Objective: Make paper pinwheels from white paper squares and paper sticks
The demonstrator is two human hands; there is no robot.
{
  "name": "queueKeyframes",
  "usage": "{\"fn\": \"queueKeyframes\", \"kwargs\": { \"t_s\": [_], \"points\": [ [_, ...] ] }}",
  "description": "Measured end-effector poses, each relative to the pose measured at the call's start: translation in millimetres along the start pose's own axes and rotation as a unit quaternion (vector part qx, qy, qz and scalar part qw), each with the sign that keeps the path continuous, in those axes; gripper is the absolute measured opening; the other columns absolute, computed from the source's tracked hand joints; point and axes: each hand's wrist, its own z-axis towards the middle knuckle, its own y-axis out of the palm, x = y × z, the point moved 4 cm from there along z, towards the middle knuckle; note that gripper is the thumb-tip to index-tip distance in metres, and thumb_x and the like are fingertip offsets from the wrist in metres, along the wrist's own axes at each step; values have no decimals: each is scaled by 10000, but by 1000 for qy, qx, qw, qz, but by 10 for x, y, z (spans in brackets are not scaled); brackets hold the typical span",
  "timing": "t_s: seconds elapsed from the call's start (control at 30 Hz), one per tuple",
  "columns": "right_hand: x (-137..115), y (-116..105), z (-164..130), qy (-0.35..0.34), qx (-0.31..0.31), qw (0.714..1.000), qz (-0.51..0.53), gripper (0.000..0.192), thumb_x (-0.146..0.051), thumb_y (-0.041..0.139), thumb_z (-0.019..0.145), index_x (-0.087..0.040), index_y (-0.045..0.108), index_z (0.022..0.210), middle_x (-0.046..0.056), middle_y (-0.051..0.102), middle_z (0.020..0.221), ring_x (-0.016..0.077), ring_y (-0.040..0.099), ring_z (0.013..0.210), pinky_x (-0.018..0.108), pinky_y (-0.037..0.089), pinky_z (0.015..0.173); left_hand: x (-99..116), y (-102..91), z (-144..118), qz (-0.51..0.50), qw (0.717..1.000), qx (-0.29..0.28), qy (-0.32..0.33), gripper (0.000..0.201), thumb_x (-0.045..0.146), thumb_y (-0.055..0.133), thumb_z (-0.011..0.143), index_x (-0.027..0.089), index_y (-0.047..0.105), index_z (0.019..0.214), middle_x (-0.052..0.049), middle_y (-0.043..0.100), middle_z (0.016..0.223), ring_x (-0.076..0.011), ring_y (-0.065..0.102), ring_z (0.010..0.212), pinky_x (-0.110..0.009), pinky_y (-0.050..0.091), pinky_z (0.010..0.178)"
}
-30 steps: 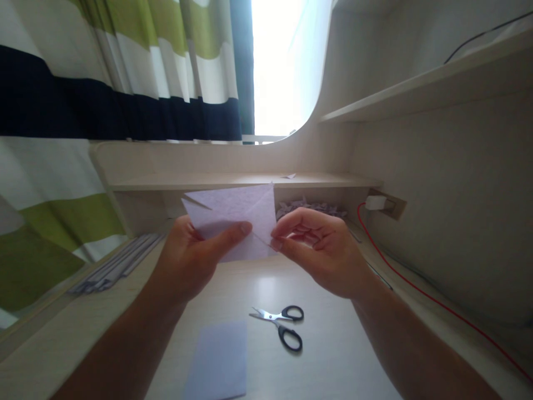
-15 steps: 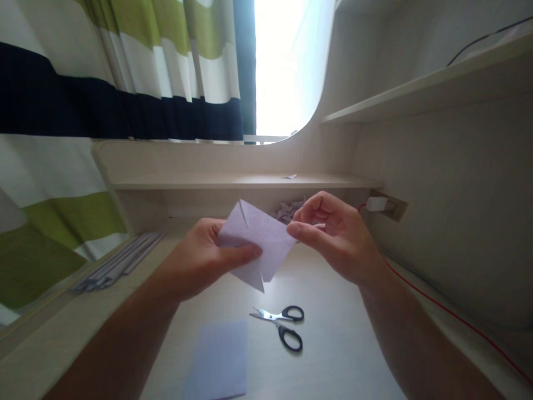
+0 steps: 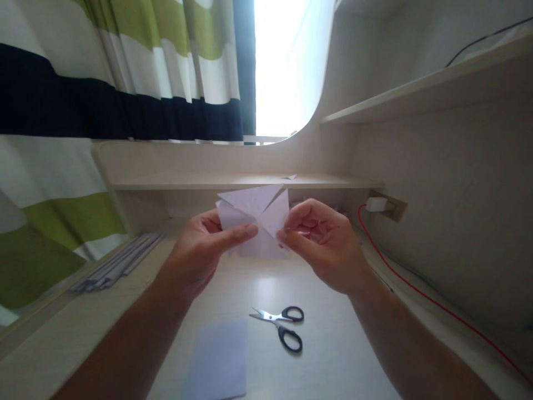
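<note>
The left hand (image 3: 200,250) and right hand (image 3: 322,244) cover the lower corners of the folded paper (image 3: 254,219), and most of their fingers lie hidden behind it. The flat sheet (image 3: 219,361) on the desk (image 3: 333,355) runs off the bottom edge. The red cable (image 3: 416,289) leaves at the right edge.
</note>
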Motion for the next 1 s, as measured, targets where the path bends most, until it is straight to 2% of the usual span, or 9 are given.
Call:
{"fn": "queueKeyframes", "kwargs": {
  "t_s": [0.07, 0.2, 0.37, 0.5, 0.6, 0.8, 1.0],
  "points": [
    [-12, 15, -10, -5, -12, 1000, 0, 152, -166, 800, 857, -203, 654, 874, -29, 685, 822, 109, 658, 753, 244, 533, 705, -40, -11, -1, 3, 1000, -19, -21, 217, 245, 906, 725, 177, 820, 911, -50, 807, 862, -186, 763, 792, -254, 626, 766],
    [-40, 49, -37, -11, -48, 999, -19, 106, -160, 770, 882, -197, 671, 894, -15, 691, 838, 124, 659, 772, 272, 544, 732, -69, -60, -5, 27, 998, -41, -47, 220, 297, 906, 724, 181, 829, 895, -67, 818, 860, -181, 757, 728, -239, 611, 694],
    [-89, 22, -36, -28, -67, 997, -38, 79, -132, 729, 902, -198, 701, 934, -13, 711, 872, 115, 661, 795, 252, 539, 735, -23, -86, -20, 54, 997, -22, -56, 220, 289, 917, 695, 176, 829, 861, -65, 812, 822, -180, 746, 696, -229, 598, 651],
    [-142, -37, -37, -47, -115, 990, -69, 266, -7, 664, 870, -197, 745, 1037, 2, 751, 940, 121, 686, 840, 260, 560, 798, 46, -92, -39, 61, 997, 0, -49, 230, 306, 909, 685, 183, 822, 859, -55, 809, 810, -189, 740, 692, -238, 592, 637],
    [-178, -54, -42, -54, -144, 983, -96, 283, 13, 669, 845, -184, 768, 1023, 27, 769, 983, 140, 698, 873, 276, 572, 807, 77, -98, -55, 72, 996, 5, -53, 218, 313, 900, 694, 190, 820, 856, -50, 814, 819, -181, 730, 682, -225, 581, 621],
    [-227, -19, -21, -55, -136, 984, -106, 123, -100, 746, 867, -204, 778, 924, 29, 774, 924, 166, 703, 853, 326, 575, 808, 114, -102, -62, 74, 997, 8, -32, 171, 289, 903, 690, 202, 822, 814, -48, 803, 781, -174, 713, 637, -224, 566, 586],
    [-209, -19, -23, -43, -129, 986, -99, 48, -196, 764, 896, -205, 787, 937, 39, 790, 929, 175, 716, 847, 333, 581, 797, 151, -73, -79, 83, 996, 21, -24, 169, 283, 910, 666, 210, 819, 789, -50, 797, 760, -194, 712, 627, -243, 561, 570]
  ]
}}
